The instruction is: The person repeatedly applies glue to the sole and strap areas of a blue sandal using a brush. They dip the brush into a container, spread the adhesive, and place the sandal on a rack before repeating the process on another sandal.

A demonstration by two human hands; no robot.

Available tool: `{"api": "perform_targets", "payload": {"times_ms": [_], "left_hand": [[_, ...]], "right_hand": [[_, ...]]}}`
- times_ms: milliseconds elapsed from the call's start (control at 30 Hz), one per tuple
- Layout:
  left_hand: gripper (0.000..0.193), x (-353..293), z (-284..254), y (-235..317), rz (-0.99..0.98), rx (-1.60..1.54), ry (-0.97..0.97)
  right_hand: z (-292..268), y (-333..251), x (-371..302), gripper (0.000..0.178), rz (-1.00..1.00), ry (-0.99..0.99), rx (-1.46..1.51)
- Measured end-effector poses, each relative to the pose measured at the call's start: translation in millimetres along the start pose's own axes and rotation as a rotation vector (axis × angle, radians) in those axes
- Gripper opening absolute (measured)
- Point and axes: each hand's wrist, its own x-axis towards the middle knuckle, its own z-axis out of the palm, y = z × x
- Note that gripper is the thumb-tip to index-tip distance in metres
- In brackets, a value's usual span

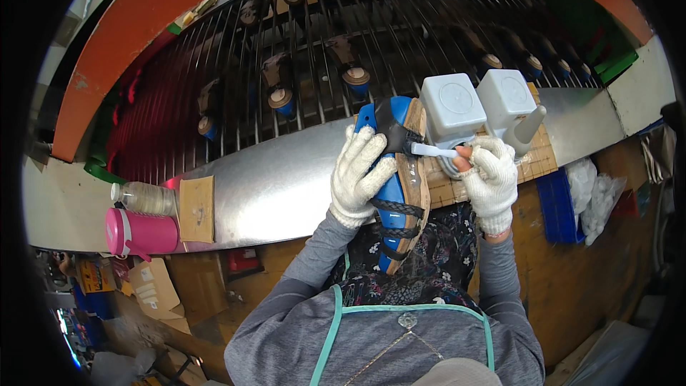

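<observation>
My left hand (359,177), in a white knit glove, grips the side of a black strappy sandal (400,207) on a blue shoe last. The sandal lies on its side, its tan sole edge toward my right hand, with braided straps near my lap. My gloved right hand (490,184) pinches a small white-handled brush (434,151), its bare thumb and fingertip showing. The brush's far end meets the sandal near the sole edge; its bristles are hard to make out. Just beyond stand two white plastic containers (453,106), with a pale grey spout (527,129) beside the right one.
A conveyor of metal rods (300,64) carries several shoes on lasts (280,96) behind the metal ledge (264,193). On the left are a pink jug (150,232), a clear bottle (146,199) and a cardboard piece (196,209). A blue bin (556,204) sits right.
</observation>
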Motion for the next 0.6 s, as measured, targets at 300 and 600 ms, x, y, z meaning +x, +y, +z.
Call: {"api": "perform_targets", "payload": {"times_ms": [300,600], "left_hand": [[0.061,10.2,-8.3,-9.0,0.039,0.014,-0.057],[0.054,17.7,-11.5,-10.2,0.085,0.090,-0.073]], "right_hand": [[-16.6,-0.5,12.9,0.016,-0.003,-0.144,0.088],[-21.7,-12.0,14.8,0.019,-0.137,0.001,-0.115]]}}
